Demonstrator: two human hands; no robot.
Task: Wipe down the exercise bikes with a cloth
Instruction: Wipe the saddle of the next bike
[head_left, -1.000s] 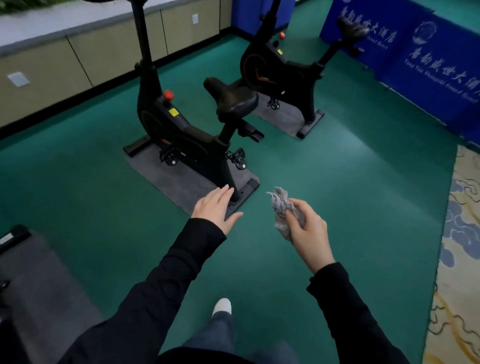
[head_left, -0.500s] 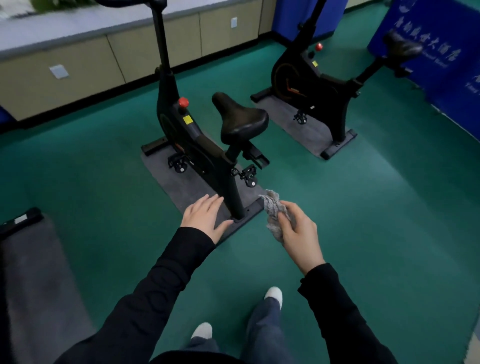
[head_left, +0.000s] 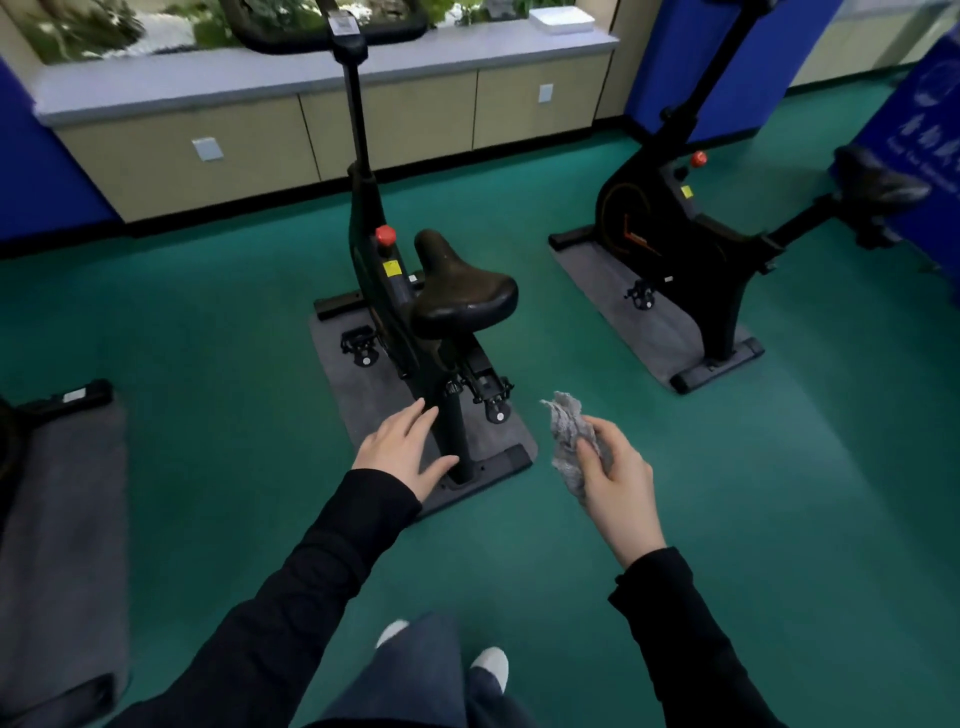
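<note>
Floor (head_left: 208, 415): green flooring lay under everything you faced.
Cabinets (head_left: 415, 119): a beige run stood along the far wall.
Near bike (head_left: 384, 291): this black exercise bike stood straight ahead of you on a grey mat (head_left: 358, 395), its rear end toward you.
Second bike (head_left: 691, 244): it stood to your right, well apart, on its own mat (head_left: 613, 291).
Saddle (head_left: 457, 291): the near bike's black seat sat above and beyond your hands.
Left hand (head_left: 402, 452): your fingers were straight and spread, holding nothing, just beside the seat post; whether they touched it could not be told.
Right hand (head_left: 618, 478): your fingers and thumb pinched the cloth.
Cloth (head_left: 566, 431): the crumpled grey rag stuck up from your right hand, clear of the bike.
Red knob (head_left: 385, 235): it sat on the near bike's frame, ahead of the saddle.
</note>
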